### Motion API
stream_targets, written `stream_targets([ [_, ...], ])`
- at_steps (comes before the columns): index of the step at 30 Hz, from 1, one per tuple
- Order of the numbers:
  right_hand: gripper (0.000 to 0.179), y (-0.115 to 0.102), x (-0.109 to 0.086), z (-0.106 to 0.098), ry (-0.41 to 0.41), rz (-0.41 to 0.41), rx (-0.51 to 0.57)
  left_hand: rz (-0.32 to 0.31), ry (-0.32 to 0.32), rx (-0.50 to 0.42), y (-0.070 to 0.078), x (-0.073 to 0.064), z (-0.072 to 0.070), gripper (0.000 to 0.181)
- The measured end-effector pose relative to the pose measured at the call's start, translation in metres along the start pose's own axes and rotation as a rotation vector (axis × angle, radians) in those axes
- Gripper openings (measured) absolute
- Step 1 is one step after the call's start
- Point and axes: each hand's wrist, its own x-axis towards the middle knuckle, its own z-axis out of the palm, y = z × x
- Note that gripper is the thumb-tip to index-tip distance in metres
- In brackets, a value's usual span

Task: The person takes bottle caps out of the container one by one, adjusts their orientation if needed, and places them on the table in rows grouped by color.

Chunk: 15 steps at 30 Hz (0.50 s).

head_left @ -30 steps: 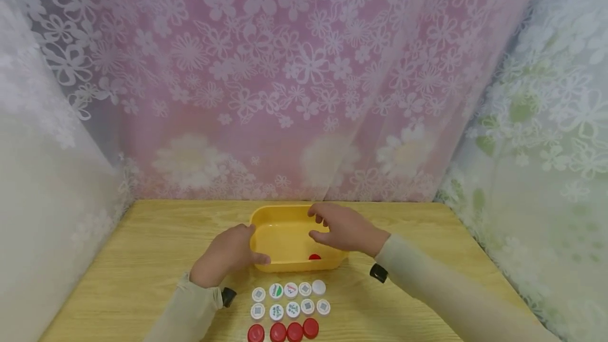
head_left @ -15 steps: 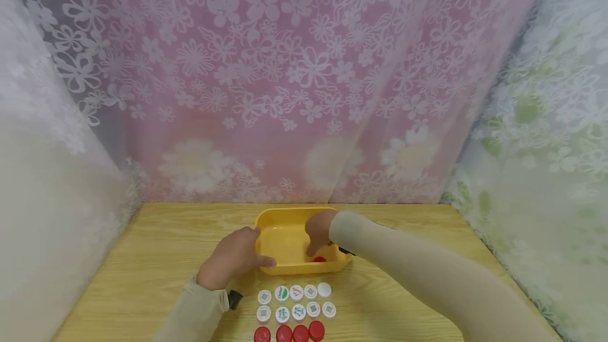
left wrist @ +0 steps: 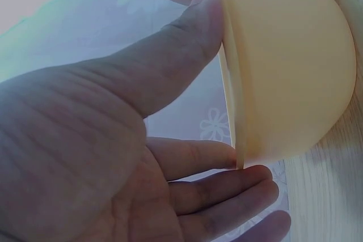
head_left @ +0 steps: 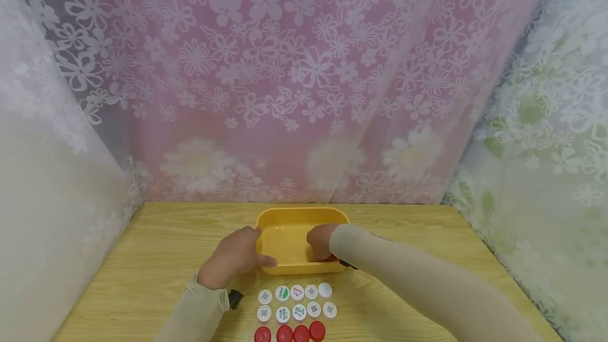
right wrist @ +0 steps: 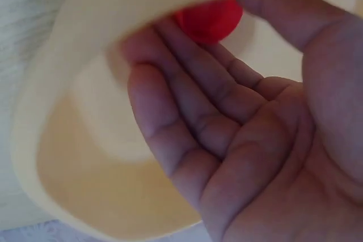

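Observation:
A yellow plastic tub (head_left: 299, 268) stands on the wooden table. My left hand (head_left: 235, 255) grips its left end, thumb at the front rim and fingertips at the side rim, as the left wrist view also shows. Inside the tub, toward the front right, my right hand (head_left: 320, 240) reaches down to a red bottle cap (right wrist: 211, 24). In the right wrist view the thumb and fingers are on either side of this cap, and the tub's rim hides part of it. Only a sliver of the cap shows in the head view.
In front of the tub lie two rows of white bottle caps (head_left: 299, 311), some with printed patterns. Nearer still is a row of several red bottle caps (head_left: 301, 333). Flowered curtains (head_left: 294, 83) close off the back and sides of the wooden table (head_left: 166, 241).
My right hand has gone from above the tub's right side down into it, to the red bottle cap. The left hand keeps its place on the rim. The head view has shifted slightly.

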Motion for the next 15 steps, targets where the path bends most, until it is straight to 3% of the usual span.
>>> stream_targets([
  [6, 0.018, 0.001, -0.004, 0.005, 0.052, -0.075, -0.017, -0.011, 0.001, 0.001, 0.002, -0.003, 0.000, 0.094],
  [11, 0.020, -0.004, -0.017, 0.001, 0.111, -0.086, 0.002, -0.020, -0.001, 0.009, 0.004, -0.002, 0.001, 0.094],
  [15, 0.021, -0.003, -0.016, 0.012, 0.176, -0.102, 0.023, -0.032, -0.016, -0.001, 0.005, -0.004, 0.003, 0.094],
])
